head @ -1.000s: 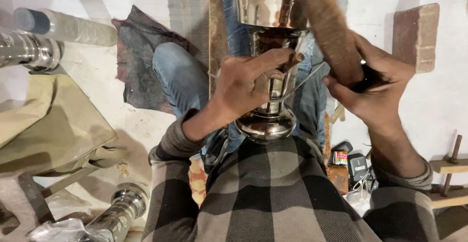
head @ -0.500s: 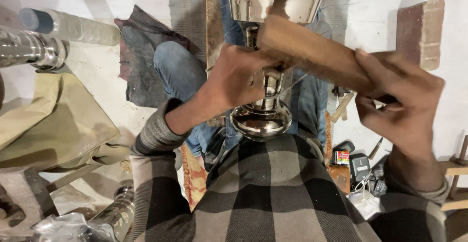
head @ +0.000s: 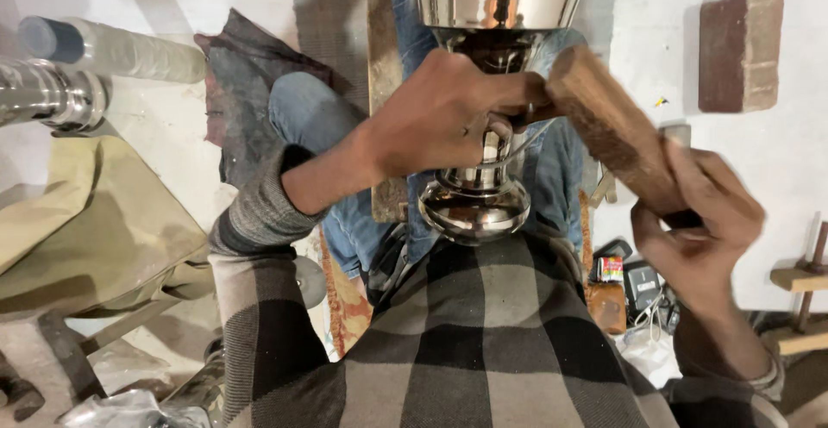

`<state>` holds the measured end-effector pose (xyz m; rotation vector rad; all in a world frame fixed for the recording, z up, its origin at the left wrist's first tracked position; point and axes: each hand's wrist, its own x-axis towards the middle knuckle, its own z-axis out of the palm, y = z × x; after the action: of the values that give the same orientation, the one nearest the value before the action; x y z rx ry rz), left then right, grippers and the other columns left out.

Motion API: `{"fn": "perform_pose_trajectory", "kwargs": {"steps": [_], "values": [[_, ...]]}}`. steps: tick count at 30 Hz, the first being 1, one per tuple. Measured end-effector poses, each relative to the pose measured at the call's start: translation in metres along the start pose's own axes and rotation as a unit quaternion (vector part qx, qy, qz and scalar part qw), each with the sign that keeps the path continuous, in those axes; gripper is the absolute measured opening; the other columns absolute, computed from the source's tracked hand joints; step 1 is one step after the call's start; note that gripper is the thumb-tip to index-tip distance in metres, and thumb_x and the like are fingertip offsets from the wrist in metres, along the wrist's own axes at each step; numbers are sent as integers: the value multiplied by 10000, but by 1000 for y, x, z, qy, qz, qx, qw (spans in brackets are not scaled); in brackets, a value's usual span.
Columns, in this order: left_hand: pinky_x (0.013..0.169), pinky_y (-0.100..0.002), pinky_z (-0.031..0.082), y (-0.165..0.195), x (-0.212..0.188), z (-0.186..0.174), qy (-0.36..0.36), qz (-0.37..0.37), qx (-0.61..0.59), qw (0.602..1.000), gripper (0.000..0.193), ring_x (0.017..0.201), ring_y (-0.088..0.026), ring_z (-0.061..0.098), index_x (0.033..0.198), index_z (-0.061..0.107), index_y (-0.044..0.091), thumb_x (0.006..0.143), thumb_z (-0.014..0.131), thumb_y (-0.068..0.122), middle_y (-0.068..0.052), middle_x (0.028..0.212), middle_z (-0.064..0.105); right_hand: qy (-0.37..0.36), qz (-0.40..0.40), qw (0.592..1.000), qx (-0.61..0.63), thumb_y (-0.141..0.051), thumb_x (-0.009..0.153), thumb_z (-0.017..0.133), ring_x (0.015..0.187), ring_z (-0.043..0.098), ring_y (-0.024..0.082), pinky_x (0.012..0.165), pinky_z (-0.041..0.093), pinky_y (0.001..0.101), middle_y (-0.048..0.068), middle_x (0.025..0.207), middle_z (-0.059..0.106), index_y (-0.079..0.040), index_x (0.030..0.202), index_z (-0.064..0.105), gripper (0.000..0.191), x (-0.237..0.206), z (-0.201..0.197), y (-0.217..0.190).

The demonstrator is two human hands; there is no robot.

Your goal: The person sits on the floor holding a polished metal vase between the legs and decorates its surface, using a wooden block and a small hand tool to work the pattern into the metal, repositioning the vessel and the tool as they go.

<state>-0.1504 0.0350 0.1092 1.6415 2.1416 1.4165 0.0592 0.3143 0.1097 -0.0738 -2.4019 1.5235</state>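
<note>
Steel gleams in my lap; my left hand is wrapped round the narrow stem of a polished metal vessel, fingers curled tight about it, thumb side toward the wide bowl at the top; I judge the grip is there to keep the piece from turning or sliding, since its rounded foot rests just against my checked shirt and between my knees in blue jeans. My right hand is closed round the lower end of a wooden block, fingers wrapped fully, no gap showing; the block slants up and to the left so its far end sits right beside the stem, close to my left knuckles, touching or nearly so; I cannot tell which, as that hand is blurred. So the vessel lies inside my left fingers and just off the tip of what my right fingers hold. Around me: a red brick on the pale floor to the right; a dark rag by my left knee; a shiny metal tube at the left edge; olive cloth spread below it; small gadgets and cables beside my right hip.
</note>
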Motion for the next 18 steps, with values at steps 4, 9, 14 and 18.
{"fn": "perform_pose_trajectory", "kwargs": {"steps": [4,9,14,18], "values": [[463,-327,458,-10,10,0,-57,8,6,998,597,494,-191,615,1285,692,103,722,625,-85,-73,786,748,47,-90,994,-31,62,825,703,732,579,138,636,483,232,133,1064,649,45,1405,587,592,-18,7,20],[534,-377,468,-14,19,-4,-68,84,-41,993,508,614,-216,680,1217,696,113,758,635,-96,-80,776,720,84,-138,983,-82,63,870,685,759,617,230,673,531,317,196,1114,660,30,1340,540,493,-46,17,25],[470,-398,428,-14,29,-9,-139,113,-29,983,511,571,-243,657,1181,734,138,735,656,-98,-80,699,698,165,-229,934,-218,51,790,668,637,571,197,557,511,251,153,822,626,131,1195,521,439,-65,38,44],[591,-426,465,-13,35,-12,-107,204,-91,969,453,649,-246,653,1181,709,139,778,677,-67,-60,737,673,176,-228,925,-248,135,833,658,626,531,214,573,462,327,98,774,594,27,995,458,280,-78,55,53]]}}
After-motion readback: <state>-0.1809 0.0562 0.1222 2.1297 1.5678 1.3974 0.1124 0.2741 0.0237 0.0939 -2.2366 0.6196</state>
